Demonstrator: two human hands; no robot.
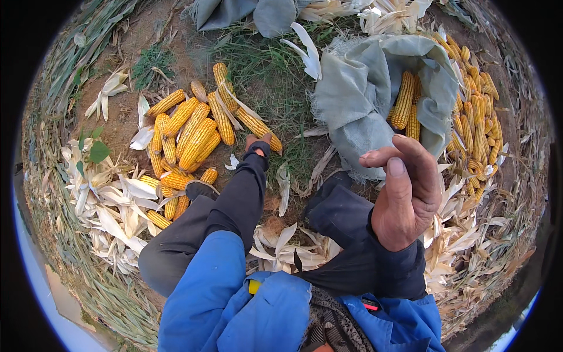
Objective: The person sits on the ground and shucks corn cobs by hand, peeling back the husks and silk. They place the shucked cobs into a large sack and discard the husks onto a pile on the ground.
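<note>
My left hand point(258, 144) reaches forward and grips the near end of a husked ear of yellow corn point(253, 121); most of its fingers are hidden. Left of it lies a loose pile of husked corn ears point(193, 136), one with a strip of husk still on it. My right hand point(407, 193) is raised in front of a pale green woven sack point(352, 97), fingers bent and thumb up, with nothing in it. The sack's mouth gapes towards me, and several corn ears point(403, 101) show inside.
A large heap of husked corn ears point(477, 119) lies right of the sack. Dry husks point(114, 207) are piled at the left, with more husks point(444, 246) at the right. Another grey-green sack point(272, 15) lies at the top. Cut stalks point(94, 281) ring the ground.
</note>
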